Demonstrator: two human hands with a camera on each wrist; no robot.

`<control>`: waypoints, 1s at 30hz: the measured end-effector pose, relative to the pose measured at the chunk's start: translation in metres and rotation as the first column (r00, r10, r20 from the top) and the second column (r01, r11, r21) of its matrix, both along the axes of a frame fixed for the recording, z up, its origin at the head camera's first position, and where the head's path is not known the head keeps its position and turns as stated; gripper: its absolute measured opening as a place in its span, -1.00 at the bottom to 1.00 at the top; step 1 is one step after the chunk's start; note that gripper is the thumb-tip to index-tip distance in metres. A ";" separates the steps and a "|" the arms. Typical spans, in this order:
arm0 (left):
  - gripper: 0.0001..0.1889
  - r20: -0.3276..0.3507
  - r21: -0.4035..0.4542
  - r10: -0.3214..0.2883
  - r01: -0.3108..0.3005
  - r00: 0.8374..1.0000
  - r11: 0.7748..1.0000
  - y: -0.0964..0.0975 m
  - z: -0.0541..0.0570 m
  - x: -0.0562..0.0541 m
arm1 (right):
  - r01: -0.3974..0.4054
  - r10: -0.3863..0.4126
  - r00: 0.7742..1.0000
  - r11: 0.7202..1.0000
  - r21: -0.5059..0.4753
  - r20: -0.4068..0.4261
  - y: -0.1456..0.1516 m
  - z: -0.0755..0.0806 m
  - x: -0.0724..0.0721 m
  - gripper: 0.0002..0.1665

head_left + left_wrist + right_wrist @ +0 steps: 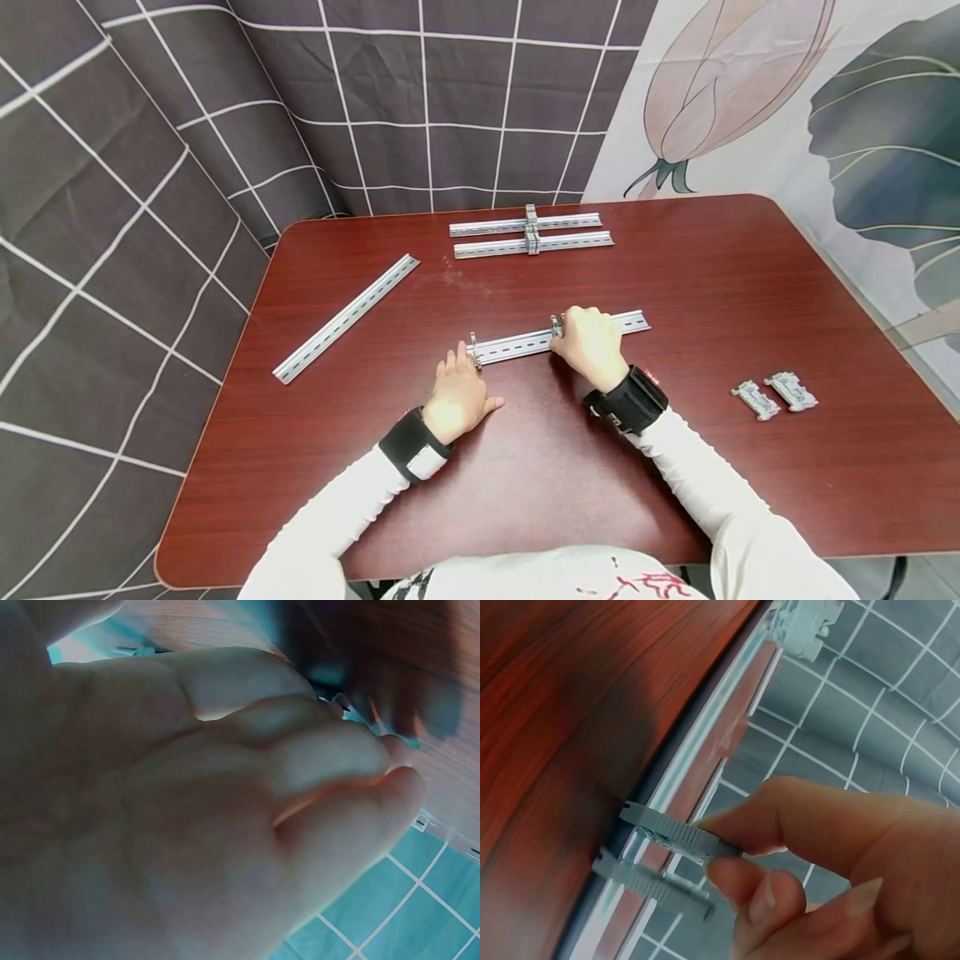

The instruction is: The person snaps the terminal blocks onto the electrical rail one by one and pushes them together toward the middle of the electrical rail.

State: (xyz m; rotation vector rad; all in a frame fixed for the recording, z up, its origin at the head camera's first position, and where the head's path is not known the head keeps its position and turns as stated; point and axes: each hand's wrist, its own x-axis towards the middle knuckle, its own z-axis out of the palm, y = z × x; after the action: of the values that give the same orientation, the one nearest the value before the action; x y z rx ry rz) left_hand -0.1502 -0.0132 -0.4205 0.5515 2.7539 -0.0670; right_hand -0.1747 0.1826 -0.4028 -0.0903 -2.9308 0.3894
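A slotted metal DIN rail (513, 346) lies slightly slanted across the middle of the table. My right hand (591, 343) is over its right part, thumb and forefinger pinching a thin grey DIN rail clip (671, 831) that sits across the rail. Close beside it, a second grey clip (656, 891) is on the rail, untouched. Another clip (475, 352) stands at the rail's left end. There my left hand (456, 396) lies with straight fingers, fingertips at that clip and thumb spread aside. In the left wrist view, the palm hides most of the rail.
A loose rail (347, 318) lies diagonally at the left. At the back, two parallel rails (573, 241) carry grey clips (532, 232) across their middle. Two pale grey clip pieces (791, 391) lie at the right on the brown table (697, 275). Gridded cloth hangs behind.
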 end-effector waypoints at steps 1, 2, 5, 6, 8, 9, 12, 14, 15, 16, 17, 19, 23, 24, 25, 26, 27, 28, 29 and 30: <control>-0.14 0.000 0.000 -0.001 0.001 1.000 1.000 0.000 -0.001 0.000 | 0.011 -0.011 1.000 1.000 0.004 0.000 0.000 0.000 0.000 -0.56; -0.14 -0.001 0.001 -0.001 0.001 1.000 1.000 0.000 -0.001 -0.001 | 0.019 -0.019 1.000 1.000 0.006 -0.003 0.001 0.000 0.000 -0.57; -0.14 -0.011 -0.001 -0.002 0.002 1.000 1.000 0.000 -0.001 -0.001 | 0.032 -0.032 0.999 0.999 0.005 -0.008 0.002 -0.001 0.000 -0.57; -0.14 -0.017 0.000 -0.002 0.002 1.000 1.000 0.000 0.000 -0.001 | 0.036 -0.035 0.999 0.999 0.003 -0.008 0.002 -0.001 0.000 -0.58; -0.15 -0.024 0.003 -0.002 0.003 1.000 1.000 -0.001 0.000 -0.001 | 0.041 -0.041 0.999 0.999 0.000 -0.009 0.003 0.000 0.000 -0.59; -0.15 -0.025 0.005 -0.002 0.002 1.000 1.000 -0.001 0.000 -0.001 | 0.046 -0.046 0.999 0.999 -0.001 -0.008 0.003 0.000 0.000 -0.60; -0.15 -0.024 0.009 0.000 0.000 1.000 1.000 -0.001 0.000 0.000 | 0.054 -0.054 0.999 0.999 -0.001 -0.008 0.003 0.000 0.001 -0.61; -0.14 -0.023 0.009 -0.001 0.002 1.000 1.000 -0.001 0.001 0.000 | 0.059 -0.059 0.998 0.998 0.005 -0.012 0.003 0.001 0.001 -0.61; -0.14 -0.024 0.011 -0.001 0.001 1.000 1.000 -0.001 0.001 0.000 | 0.061 -0.061 0.998 0.998 0.006 -0.014 0.003 0.001 0.001 -0.61; -0.14 -0.026 0.012 -0.001 0.001 1.000 1.000 -0.001 0.001 0.001 | 0.063 -0.062 0.998 0.998 0.009 -0.016 0.003 0.001 0.001 -0.61; -0.14 -0.028 0.013 -0.001 0.001 1.000 1.000 -0.001 0.001 0.001 | 0.065 -0.065 0.998 0.998 0.011 -0.018 0.003 0.001 0.001 -0.61; -0.14 -0.029 0.018 0.000 0.000 1.000 1.000 -0.001 0.001 0.001 | 0.069 -0.068 0.997 0.998 0.014 -0.018 0.003 0.001 0.002 -0.61; -0.14 -0.027 0.025 0.003 -0.002 1.000 1.000 0.000 0.001 0.002 | 0.073 -0.073 0.997 0.997 0.014 -0.018 0.004 0.003 0.002 -0.63; -0.14 -0.027 0.025 0.002 -0.002 1.000 1.000 0.000 0.001 0.002 | 0.073 -0.073 0.997 0.997 0.013 -0.019 0.004 0.003 0.003 -0.63; -0.14 -0.027 0.026 0.003 -0.002 1.000 1.000 0.000 0.001 0.002 | 0.072 -0.071 0.997 0.997 0.010 -0.019 0.004 0.004 0.003 -0.64; -0.15 -0.027 0.025 0.002 -0.002 1.000 1.000 0.000 0.001 0.001 | 0.069 -0.069 0.997 0.998 0.010 -0.021 0.003 0.004 0.003 -0.63; -0.16 -0.026 0.024 0.002 -0.002 1.000 1.000 0.000 0.002 0.001 | 0.065 -0.064 0.998 0.998 0.008 -0.024 0.003 0.006 0.004 -0.61; -0.16 -0.026 0.021 0.001 -0.001 1.000 1.000 0.000 0.002 0.001 | 0.057 -0.057 0.998 0.998 0.008 -0.027 0.001 0.006 0.004 -0.61; -0.17 -0.026 0.018 0.000 0.000 1.000 1.000 0.000 0.002 0.001 | 0.046 -0.046 0.998 0.999 0.005 -0.032 0.000 0.007 0.005 -0.59; -0.17 -0.028 0.017 0.001 0.000 1.000 1.000 0.000 0.001 0.000 | 0.030 -0.030 0.999 1.000 0.006 -0.035 -0.003 0.008 0.005 -0.58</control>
State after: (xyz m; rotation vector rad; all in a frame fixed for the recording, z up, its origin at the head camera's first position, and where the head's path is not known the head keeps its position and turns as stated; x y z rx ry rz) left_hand -0.1499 -0.0130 -0.4190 0.5584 2.7841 -0.0522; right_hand -0.1696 0.1795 -0.3952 -0.1258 -2.8927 0.3737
